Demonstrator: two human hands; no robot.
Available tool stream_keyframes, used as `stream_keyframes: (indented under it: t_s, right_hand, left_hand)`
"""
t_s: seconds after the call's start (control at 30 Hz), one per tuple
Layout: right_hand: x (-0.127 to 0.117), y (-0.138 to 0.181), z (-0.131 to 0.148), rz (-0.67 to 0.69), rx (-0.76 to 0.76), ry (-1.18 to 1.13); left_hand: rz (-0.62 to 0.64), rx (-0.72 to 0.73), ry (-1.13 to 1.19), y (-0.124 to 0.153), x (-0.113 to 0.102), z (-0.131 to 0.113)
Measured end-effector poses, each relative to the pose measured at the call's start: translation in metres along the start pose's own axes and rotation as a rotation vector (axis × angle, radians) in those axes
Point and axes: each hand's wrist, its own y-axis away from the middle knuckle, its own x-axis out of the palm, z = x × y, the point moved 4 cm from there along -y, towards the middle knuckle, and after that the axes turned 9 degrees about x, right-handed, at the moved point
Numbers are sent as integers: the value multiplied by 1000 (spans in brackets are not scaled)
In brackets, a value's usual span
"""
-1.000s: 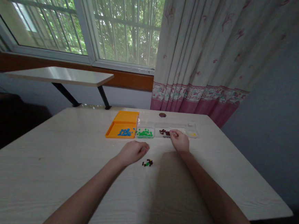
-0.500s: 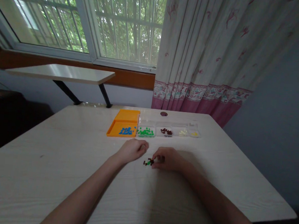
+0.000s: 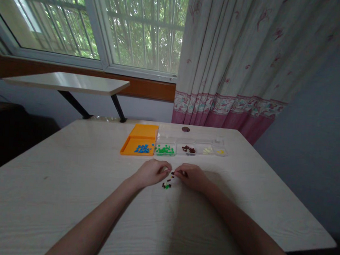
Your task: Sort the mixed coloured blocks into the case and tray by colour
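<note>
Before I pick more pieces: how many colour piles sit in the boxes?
5: the blue pile in the orange box, then in a row to its right the green pile, brown pile, cream pile and yellow pile. No pile looks hidden.

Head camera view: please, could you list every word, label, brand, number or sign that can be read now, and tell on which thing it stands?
None can be read.
Open orange plastic case: no lettering seen.
Clear plastic compartments: any marking is too small to tell.
Small brown and green pieces on the table: too small to tell.
White curtain with pink motifs: pattern only, no letters seen.
</note>
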Motion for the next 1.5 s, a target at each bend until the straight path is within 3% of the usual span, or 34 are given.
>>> stream_keyframes:
  t_s: [0.43, 0.83, 1.07, 1.3, 1.5]
  right_hand:
    - [-1, -3, -5, -33, 69, -235]
    - [-8, -2, -6, -268, 12, -172]
    - [-15, 0, 0, -360, -45, -134]
    - [-39, 5, -2, -654, -23, -122]
    - [-41, 6, -1, -682, -34, -89]
  left_hand:
    - [-88, 29, 107, -2, -1, -6]
    - [-318, -31, 194, -3, -6, -1]
    - [-325, -36, 187, -3, -3, -2]
    - [-197, -60, 117, -3, 1, 2]
    - [-169, -65, 92, -3, 2, 2]
